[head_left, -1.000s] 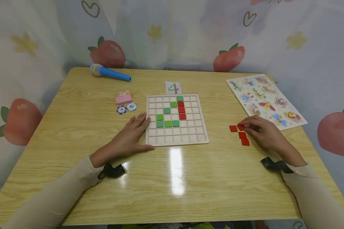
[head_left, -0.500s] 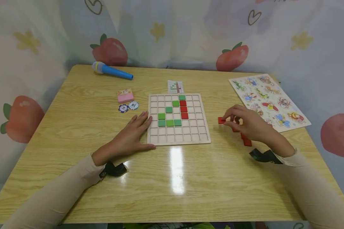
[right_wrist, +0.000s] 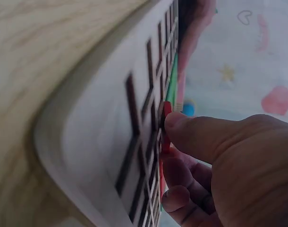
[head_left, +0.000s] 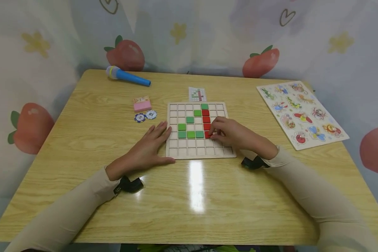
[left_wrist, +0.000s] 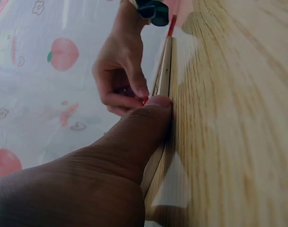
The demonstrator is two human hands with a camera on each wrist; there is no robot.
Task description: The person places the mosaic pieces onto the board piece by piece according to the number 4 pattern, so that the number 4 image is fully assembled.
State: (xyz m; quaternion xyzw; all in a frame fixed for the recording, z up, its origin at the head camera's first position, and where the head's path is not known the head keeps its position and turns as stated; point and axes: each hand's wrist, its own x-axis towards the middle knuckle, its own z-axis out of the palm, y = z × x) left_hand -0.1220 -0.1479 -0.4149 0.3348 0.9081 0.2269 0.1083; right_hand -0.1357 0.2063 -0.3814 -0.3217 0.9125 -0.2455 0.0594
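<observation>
A wooden grid board point(head_left: 182, 152) lies mid-table, with green tiles point(head_left: 190, 120) and red tiles point(head_left: 206, 119) set in its squares. My right hand point(head_left: 236, 134) is over the board's right half. Its thumb and fingers pinch a red tile point(right_wrist: 167, 125), which stands tilted at the grid in the right wrist view. That tile is right below the red column, beside the green row. My left hand point(head_left: 145, 150) rests with spread fingers along the board's left edge, thumb point(left_wrist: 156, 106) at the near corner.
A small pattern card point(head_left: 197, 94) lies behind the board. To the left are two poker chips point(head_left: 145, 116), a pink box point(head_left: 142, 104) and a blue toy microphone point(head_left: 129, 76). An animal puzzle board point(head_left: 302, 113) lies at the right.
My right hand has taken a red tile from the loose group at the right and carried it left to the board. My left hand stays at the board's edge.
</observation>
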